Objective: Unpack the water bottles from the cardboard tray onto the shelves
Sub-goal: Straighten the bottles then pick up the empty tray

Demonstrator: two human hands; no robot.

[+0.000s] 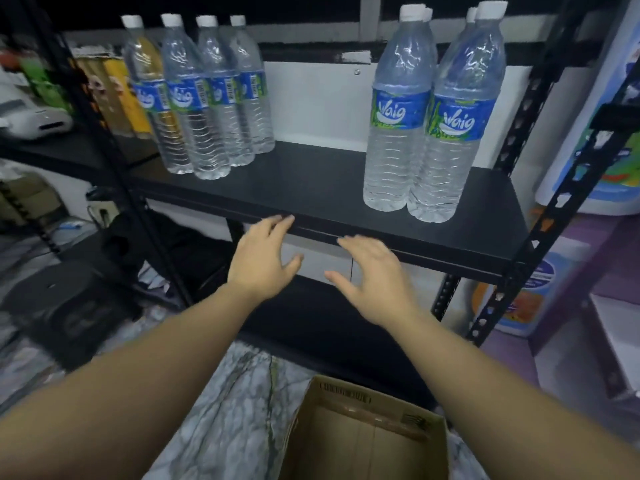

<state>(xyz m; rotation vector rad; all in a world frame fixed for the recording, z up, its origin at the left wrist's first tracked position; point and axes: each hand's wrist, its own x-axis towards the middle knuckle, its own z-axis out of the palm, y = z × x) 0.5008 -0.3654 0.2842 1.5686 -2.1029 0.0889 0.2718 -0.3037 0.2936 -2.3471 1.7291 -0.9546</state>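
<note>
Both grips empty. Left hand (263,261) is spread, fingers relaxed and apart, fingertips at or just touching the near edge of the black metal shelf (311,188); contact is hard to confirm. Right hand (374,275) is likewise splayed, holding nothing, hovering just below the shelf's near lip.

Task items: clear plastic water bottles with blue-green labels and white caps are already on that shelf. One cluster of four (204,98) stands upright at far left, another group (429,116) at right near the front edge, at least two in front with more caps showing behind. The brown cardboard tray (363,438) sits on the marbled floor (221,410) near the person, below the hands; the visible inside looks empty, though its near part is cut off by the frame.

Judgement: unpacking looks nearly or fully done, depending on what's in the hidden part of the tray.

Risks:
- The right group stands close to the near edge; a knock from the right hand rising past the lip could tip a bottle off onto the floor or tray.
- Tall, narrow bottles packed tight: bump one and its neighbours go too.
- Frame is motion-blurred around the hands, so clearances are uncertain.
</note>
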